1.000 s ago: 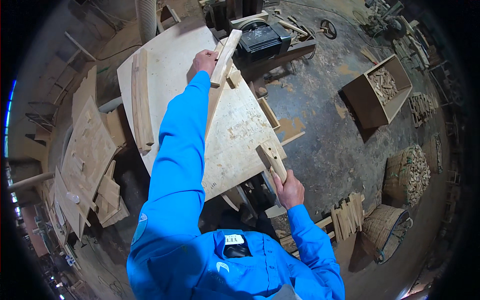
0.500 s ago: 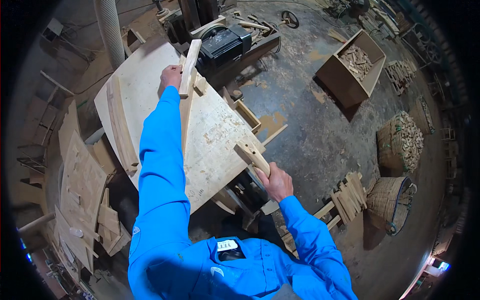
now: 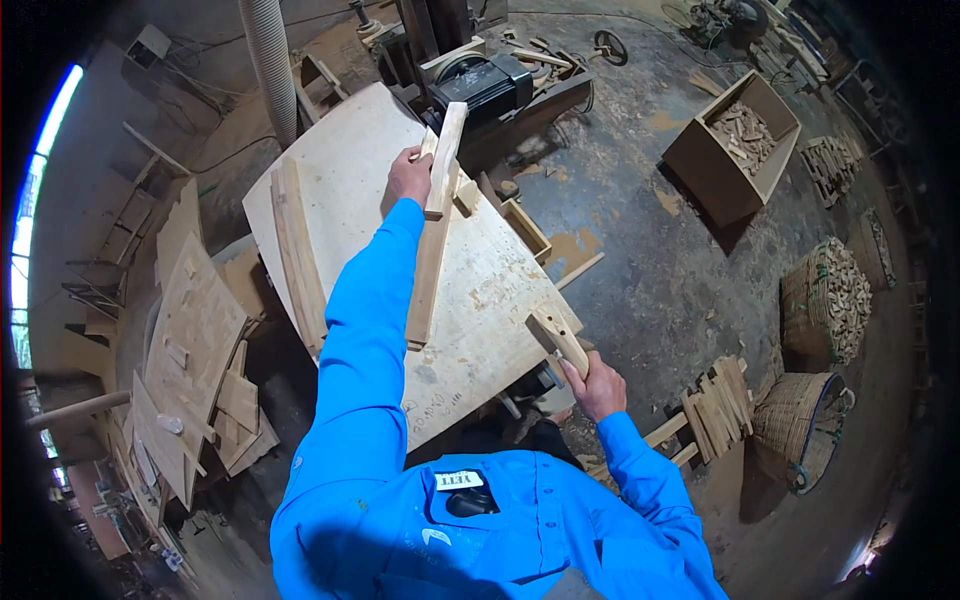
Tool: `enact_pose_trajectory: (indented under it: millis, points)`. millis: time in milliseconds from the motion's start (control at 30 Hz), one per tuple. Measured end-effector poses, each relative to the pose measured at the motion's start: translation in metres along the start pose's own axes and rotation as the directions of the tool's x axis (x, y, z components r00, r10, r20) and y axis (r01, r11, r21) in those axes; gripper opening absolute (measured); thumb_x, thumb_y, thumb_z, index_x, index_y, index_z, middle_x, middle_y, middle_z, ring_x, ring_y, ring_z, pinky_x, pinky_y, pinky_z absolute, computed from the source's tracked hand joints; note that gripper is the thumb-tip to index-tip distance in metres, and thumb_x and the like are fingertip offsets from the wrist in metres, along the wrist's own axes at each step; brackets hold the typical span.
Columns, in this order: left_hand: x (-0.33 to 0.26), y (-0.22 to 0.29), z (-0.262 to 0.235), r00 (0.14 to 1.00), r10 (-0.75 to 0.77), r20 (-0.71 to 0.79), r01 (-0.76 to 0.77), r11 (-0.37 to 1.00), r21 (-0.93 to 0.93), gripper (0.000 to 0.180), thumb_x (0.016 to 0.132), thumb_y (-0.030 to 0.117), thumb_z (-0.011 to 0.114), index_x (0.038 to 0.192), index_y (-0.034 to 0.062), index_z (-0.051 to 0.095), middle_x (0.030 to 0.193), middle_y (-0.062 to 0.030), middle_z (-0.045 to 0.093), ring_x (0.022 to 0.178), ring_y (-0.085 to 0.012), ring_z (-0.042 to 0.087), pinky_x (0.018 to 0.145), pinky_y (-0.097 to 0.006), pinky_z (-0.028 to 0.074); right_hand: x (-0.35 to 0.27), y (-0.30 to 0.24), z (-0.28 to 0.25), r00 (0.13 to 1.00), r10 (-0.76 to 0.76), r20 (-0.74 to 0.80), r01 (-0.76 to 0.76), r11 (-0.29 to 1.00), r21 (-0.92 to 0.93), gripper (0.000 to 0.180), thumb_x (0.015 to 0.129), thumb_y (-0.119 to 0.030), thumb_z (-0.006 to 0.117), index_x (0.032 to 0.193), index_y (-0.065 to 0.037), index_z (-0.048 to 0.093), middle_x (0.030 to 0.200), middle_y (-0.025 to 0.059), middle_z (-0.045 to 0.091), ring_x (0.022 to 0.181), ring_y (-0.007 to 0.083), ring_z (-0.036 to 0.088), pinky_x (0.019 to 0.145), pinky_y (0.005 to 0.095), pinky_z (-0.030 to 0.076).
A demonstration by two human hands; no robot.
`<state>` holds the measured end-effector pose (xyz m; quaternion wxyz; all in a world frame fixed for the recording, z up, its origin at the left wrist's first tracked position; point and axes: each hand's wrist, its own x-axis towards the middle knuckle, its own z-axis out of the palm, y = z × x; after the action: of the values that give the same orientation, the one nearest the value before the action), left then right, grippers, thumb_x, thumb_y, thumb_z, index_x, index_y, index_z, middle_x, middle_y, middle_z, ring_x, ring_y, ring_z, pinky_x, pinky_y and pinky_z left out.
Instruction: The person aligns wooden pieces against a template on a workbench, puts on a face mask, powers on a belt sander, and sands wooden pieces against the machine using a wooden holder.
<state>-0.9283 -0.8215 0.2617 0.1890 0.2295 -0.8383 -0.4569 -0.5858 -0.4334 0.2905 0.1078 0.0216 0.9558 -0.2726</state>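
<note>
In the head view, the left hand (image 3: 408, 178) is reaching far forward with the arm nearly straight and is gripping a short wooden slat (image 3: 444, 160) near its lower half, holding it raised at the far side of the plywood worktable (image 3: 350, 170), just in front of the dark machine housing (image 3: 488, 88). The slat is standing close over a long wooden strip (image 3: 428, 272) lying lengthwise on the tabletop; whether the two are touching cannot be told from this angle. The right hand (image 3: 598, 385) is staying back at the near right corner of the table, its fingers closing around a small wooden block piece (image 3: 558, 338), which is projecting up and to the left above the table edge. A thick curved board (image 3: 298, 255) is lying along the left edge of the tabletop, well apart from both hands. Left of the table, stacked plywood offcuts (image 3: 195, 330) are crowding the floor. To the right, an open wooden crate of scraps (image 3: 735, 145), two woven baskets (image 3: 825, 300) and a loose bundle of sticks (image 3: 718, 405) are occupying the concrete floor. A ribbed dust hose (image 3: 272, 65) is rising behind the table.
</note>
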Motion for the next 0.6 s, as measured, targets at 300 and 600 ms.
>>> enact_pose_trajectory:
  millis: [300,600]
  points:
    - [-0.037,0.004,-0.015,0.838,0.534,0.115,-0.54,0.777,0.323,0.026,0.089,0.01,0.069,0.114,0.0054,0.07,0.109,-0.0178,0.064,0.102,-0.0383,0.066,0.089,-0.047,0.054,-0.033,0.031,-0.007,0.998,0.041,0.044,-0.04,0.999,-0.007,0.046,0.097,-0.05,0.066,0.111,-0.007,0.065,0.089,0.0247,0.073,0.085,0.0452,0.071,0.073,0.0548,0.056]
    - [-0.035,-0.033,-0.016,0.997,0.04,0.064,-0.045,0.996,0.073,0.032,0.092,0.029,0.076,0.102,-0.0016,0.076,0.086,-0.0124,0.076,0.072,-0.0178,0.072,0.066,-0.034,0.058,-0.043,0.04,-0.008,0.998,0.026,0.062,-0.025,0.999,-0.02,0.047,0.096,-0.051,0.065,0.105,-0.005,0.063,0.088,0.0257,0.072,0.083,0.0464,0.07,0.071,0.0558,0.055]
